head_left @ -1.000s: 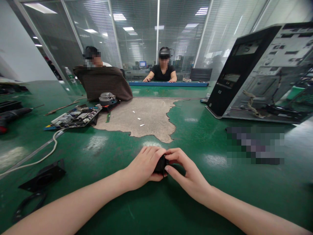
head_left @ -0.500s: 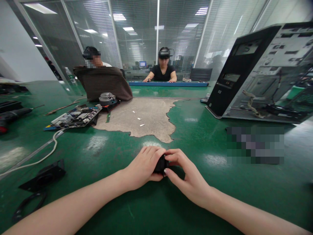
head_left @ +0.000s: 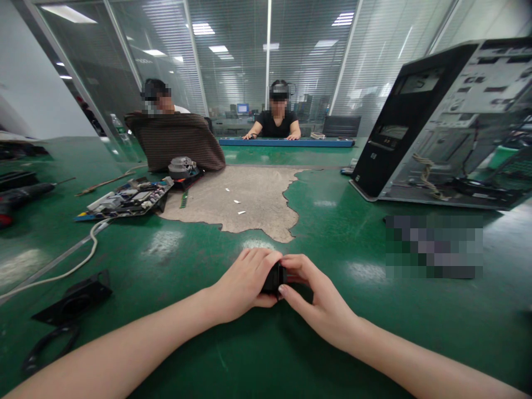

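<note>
A small black boxy part point(head_left: 272, 280) sits low over the green tabletop, between my two hands. My left hand point(head_left: 249, 277) is wrapped over its top and left side, hiding much of it. On its right side, my right hand point(head_left: 318, 296) grips the edge between thumb and fingers. What the part is, I cannot tell. To the left lies a black bracket-like piece point(head_left: 77, 299) with a round opening, and beside it a loop of black cable point(head_left: 52, 349).
An opened computer tower point(head_left: 409, 130) stands at the right. A circuit board point(head_left: 127, 198), a white cable point(head_left: 89, 249) and a power drill point(head_left: 25, 197) lie left. A bare brown patch point(head_left: 245, 188) spans the middle of the green table point(head_left: 332, 238). Two people sit across it.
My right hand's fingers have shifted slightly at the black part's right edge. The left hand keeps its hold; everything else looks unmoved.
</note>
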`<state>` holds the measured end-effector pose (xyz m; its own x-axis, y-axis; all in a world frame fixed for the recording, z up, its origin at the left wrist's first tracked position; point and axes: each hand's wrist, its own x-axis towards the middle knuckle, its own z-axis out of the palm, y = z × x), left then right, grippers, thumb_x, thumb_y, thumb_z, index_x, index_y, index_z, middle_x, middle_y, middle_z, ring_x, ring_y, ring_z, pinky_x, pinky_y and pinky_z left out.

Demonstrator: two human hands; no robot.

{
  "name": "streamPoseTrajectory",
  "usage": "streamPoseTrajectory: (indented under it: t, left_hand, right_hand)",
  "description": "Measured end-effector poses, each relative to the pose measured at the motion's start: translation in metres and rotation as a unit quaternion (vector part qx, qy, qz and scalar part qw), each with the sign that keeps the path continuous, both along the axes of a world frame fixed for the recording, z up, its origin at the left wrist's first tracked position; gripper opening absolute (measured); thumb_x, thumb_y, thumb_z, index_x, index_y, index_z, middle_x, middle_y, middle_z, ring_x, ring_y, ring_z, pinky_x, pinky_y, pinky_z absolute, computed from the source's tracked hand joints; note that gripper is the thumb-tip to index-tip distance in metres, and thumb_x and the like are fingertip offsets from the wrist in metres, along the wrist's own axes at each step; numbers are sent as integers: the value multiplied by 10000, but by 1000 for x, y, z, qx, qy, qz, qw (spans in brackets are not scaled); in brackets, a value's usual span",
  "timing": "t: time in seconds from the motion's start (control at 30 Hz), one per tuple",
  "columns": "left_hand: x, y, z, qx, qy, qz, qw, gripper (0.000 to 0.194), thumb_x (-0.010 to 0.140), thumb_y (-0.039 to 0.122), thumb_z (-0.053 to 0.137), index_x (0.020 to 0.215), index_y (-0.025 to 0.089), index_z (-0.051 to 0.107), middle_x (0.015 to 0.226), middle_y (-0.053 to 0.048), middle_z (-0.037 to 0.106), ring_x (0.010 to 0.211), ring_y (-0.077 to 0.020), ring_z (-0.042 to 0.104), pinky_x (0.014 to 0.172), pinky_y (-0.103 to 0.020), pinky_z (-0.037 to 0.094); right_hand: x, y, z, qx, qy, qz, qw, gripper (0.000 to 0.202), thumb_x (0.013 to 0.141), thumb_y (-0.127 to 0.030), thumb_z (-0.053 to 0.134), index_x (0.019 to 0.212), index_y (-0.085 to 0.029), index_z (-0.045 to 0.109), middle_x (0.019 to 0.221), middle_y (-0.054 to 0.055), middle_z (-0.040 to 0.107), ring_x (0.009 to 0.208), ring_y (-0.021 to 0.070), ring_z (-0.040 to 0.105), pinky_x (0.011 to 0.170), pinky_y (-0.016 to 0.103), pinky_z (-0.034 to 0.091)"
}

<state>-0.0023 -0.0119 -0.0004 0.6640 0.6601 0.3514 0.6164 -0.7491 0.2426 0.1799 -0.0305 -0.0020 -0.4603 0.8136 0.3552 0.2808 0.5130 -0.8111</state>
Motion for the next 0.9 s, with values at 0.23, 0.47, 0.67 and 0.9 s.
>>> streamPoseTrajectory:
  t: [0.23,0.47,0.67,0.9]
  left_hand:
    - [1,-1,1,0,-6,-2,1000,617,680,222,635,1174,190,267,1109,-80,486,993,-238,462,835,-386,372]
    - [0,-1,2,-9,-9,2,1000,589,690,206,610,1174,197,276,1093,-80,492,975,-235,473,822,-389,379]
    - [0,-1,3,0,-13,-8,1000,617,681,206,623,1183,193,264,1113,-86,485,1000,-244,467,834,-393,375]
    - [0,-1,3,-3,-8,0,1000,598,679,198,618,1170,190,276,1095,-85,491,988,-243,471,829,-393,379]
  right_hand:
    - [0,1,0,23,8,-16,1000,225,807,-137,490,1016,-214,456,1048,55,485,984,168,503,856,350,463]
    - [-1,1,1,-24,-5,-8,1000,289,798,-147,502,1070,-208,425,992,51,537,916,169,550,831,368,486]
    - [-1,0,3,36,5,-12,999,157,804,-143,489,943,-216,493,1059,65,492,978,188,509,823,368,481]
    - [-2,2,2,-2,-16,-19,1000,333,780,-116,501,1092,-209,426,1021,54,517,936,175,522,821,357,478]
